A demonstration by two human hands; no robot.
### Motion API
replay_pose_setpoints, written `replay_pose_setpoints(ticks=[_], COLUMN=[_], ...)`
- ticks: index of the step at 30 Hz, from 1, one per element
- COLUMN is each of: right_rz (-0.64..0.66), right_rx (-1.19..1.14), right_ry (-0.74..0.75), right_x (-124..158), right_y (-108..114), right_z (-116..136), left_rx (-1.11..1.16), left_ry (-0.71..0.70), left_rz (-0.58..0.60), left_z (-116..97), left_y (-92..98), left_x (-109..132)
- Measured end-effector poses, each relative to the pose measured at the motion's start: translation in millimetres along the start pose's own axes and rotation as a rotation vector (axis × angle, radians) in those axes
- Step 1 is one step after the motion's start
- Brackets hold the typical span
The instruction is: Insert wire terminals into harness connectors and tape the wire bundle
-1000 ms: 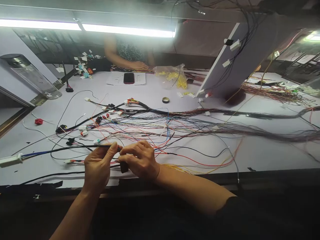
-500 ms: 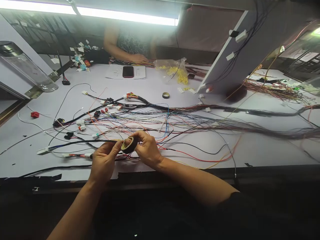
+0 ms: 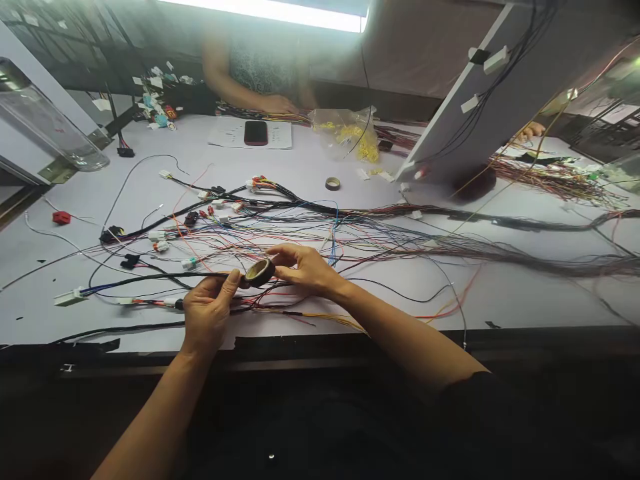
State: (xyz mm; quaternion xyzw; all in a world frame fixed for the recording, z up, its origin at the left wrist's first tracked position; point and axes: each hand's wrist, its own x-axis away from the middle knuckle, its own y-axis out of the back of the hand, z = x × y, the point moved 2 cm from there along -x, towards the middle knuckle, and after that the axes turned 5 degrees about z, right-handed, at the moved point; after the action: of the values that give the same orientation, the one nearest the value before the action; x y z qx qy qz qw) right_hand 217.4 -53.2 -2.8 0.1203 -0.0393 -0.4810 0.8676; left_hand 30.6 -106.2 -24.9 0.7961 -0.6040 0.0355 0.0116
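Observation:
My left hand [image 3: 210, 310] pinches a black-wrapped wire bundle [image 3: 165, 275] between thumb and fingers. This bundle runs left to a white connector [image 3: 71, 297]. A roll of black tape [image 3: 260, 273] sits against the bundle just right of my left thumb, tilted so its inner ring shows. Right of the roll is my right hand [image 3: 307, 268], thumb and forefinger apart, their tips close to the roll's edge; whether they touch it I cannot tell. Loose thin wires [image 3: 300, 233] spread under and behind both hands.
Several connectors, including a red one [image 3: 62, 218], lie at the left. Farther back are a second tape roll [image 3: 333, 183], a phone [image 3: 256, 133] on paper, and a bag of yellow pieces [image 3: 350, 137]. A glass bottle [image 3: 55, 123] and an upright panel [image 3: 465, 100] flank the table. Another person's arm [image 3: 240, 93] is opposite.
My right hand has loosened from around the tape roll, its thumb and forefinger now spread at the right side. My left hand keeps its pinch on the bundle. The view has tilted slightly down.

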Motion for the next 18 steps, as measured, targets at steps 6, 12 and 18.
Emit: replay_pose_setpoints(ticks=[6,12,18], right_rz=[-0.168,-0.091,0.120], right_rx=[0.387,0.738,0.610], right_ry=[0.369,0.276,0.201], right_x=[26,9,-12], right_y=[3,-13,-5], right_z=[36,37,25], left_rx=[-0.010,-0.085,-0.180], left_ry=[-0.083,-0.163,-0.179], left_rz=[0.016,0.051,0.115], left_z=[-4,-13,-14], left_y=[-4.7,-4.7,-1.1], left_x=[-3,2,9])
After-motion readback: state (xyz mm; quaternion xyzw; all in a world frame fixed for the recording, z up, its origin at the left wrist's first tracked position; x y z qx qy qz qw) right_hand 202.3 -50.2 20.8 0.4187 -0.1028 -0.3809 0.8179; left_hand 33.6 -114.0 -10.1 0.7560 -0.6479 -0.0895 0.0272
